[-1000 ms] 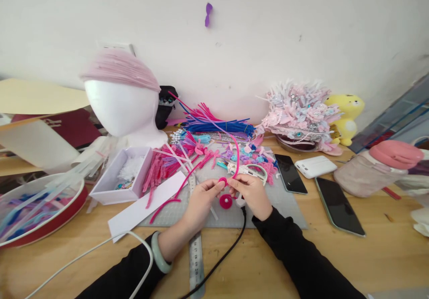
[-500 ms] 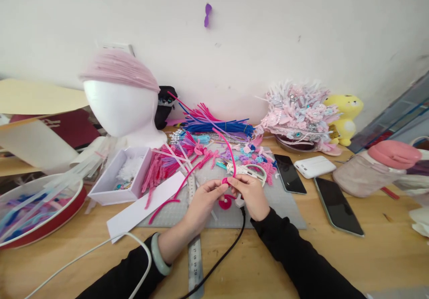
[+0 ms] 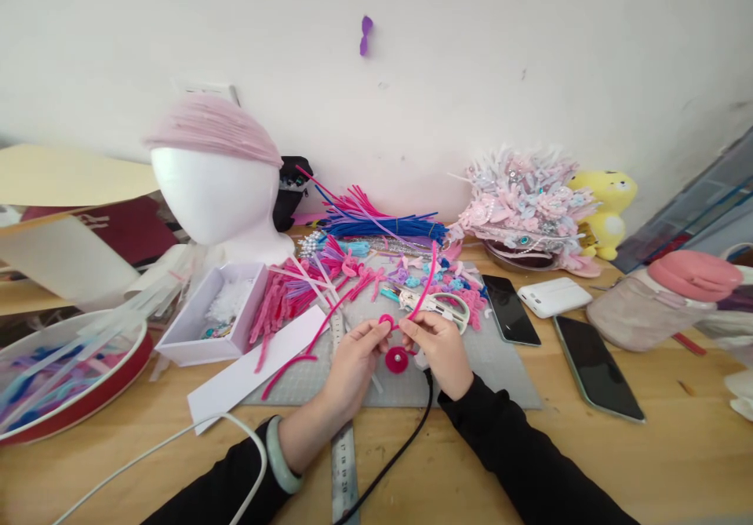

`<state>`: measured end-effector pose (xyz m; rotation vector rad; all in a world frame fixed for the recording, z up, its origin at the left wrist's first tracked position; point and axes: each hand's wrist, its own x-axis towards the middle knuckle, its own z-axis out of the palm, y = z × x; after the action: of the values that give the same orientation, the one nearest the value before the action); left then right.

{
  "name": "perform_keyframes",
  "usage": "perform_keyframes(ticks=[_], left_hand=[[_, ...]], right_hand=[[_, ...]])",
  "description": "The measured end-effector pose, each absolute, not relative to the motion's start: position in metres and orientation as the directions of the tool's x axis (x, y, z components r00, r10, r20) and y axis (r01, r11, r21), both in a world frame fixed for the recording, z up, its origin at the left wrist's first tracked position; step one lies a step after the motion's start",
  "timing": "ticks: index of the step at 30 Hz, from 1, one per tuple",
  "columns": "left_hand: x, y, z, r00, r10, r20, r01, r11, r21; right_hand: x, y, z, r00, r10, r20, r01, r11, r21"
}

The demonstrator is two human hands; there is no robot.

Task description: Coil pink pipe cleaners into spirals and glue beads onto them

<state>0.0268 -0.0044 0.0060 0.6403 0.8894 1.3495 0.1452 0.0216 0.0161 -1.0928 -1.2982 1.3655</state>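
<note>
Pale wall (image 3: 447,109) backs a wooden table (image 3: 447,470) covered with craft supplies; clock directions are taken from the hands. At nine o'clock sits a red-sided tub (image 3: 132,368) of fuzzy cut pieces; nearer, towards ten, a white box (image 3: 176,346). A foam head (image 3: 205,195) stands between ten and eleven, and a white card strip (image 3: 250,368) lies near nine.

The left hand (image 3: 354,364) pinches a small coil at one end of a magenta fuzzy stem (image 3: 424,293) between thumb and fingers. If that pinch slackened, the coil could spring open. The right hand (image 3: 441,350) grips the stem just beside it, the free end rising towards one o'clock; too sharp a pull might kink the wire.

At six o'clock, below the fingertips, is a magenta disc (image 3: 396,361) with a bead-like centre; whether it is joined to the stem, I cannot tell. White-handled scissors (image 3: 456,309) lie at two, where the stem could snag. A black cable (image 3: 400,450) runs from five towards six; a dragging sleeve might catch it.
</note>
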Motion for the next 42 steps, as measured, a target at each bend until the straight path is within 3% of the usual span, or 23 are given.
perform_keyframes(ticks=[6, 17, 22, 28, 31, 37, 42], left_hand=[[0.025, -0.005, 0.006, -0.023, 0.992, -0.124, -0.479, 0.098, 0.872], [0.019, -0.003, 0.02, 0.077, 0.995, -0.067, -0.103, 0.075, 0.992], [0.012, -0.001, 0.023, 0.181, 0.982, -0.046, 0.061, 0.036, 0.997], [0.002, 0.005, 0.016, 0.379, 0.921, -0.09, 0.243, -0.006, 0.97], [0.008, 0.003, 0.017, 0.294, 0.951, -0.099, 0.171, 0.05, 0.984], [0.026, -0.005, 0.012, 0.102, 0.991, -0.087, -0.274, 0.112, 0.955], [0.026, -0.005, 0.007, 0.054, 0.995, -0.088, -0.331, 0.101, 0.938]], right_hand=[[0.15, 0.021, 0.021, -0.2, 0.979, 0.04, 0.001, 0.041, -0.999], [0.154, 0.025, 0.022, -0.21, 0.978, 0.005, 0.01, 0.007, -1.0], [0.156, 0.028, 0.022, -0.328, 0.942, -0.071, 0.045, -0.06, -0.997], [0.166, 0.034, 0.024, -0.53, 0.819, -0.22, 0.22, -0.117, -0.968], [0.167, 0.034, 0.025, -0.49, 0.852, -0.184, 0.197, -0.098, -0.976], [0.148, 0.023, 0.015, -0.177, 0.983, -0.042, -0.091, -0.059, -0.994], [0.14, 0.019, 0.007, -0.17, 0.984, -0.053, -0.202, -0.087, -0.975]])
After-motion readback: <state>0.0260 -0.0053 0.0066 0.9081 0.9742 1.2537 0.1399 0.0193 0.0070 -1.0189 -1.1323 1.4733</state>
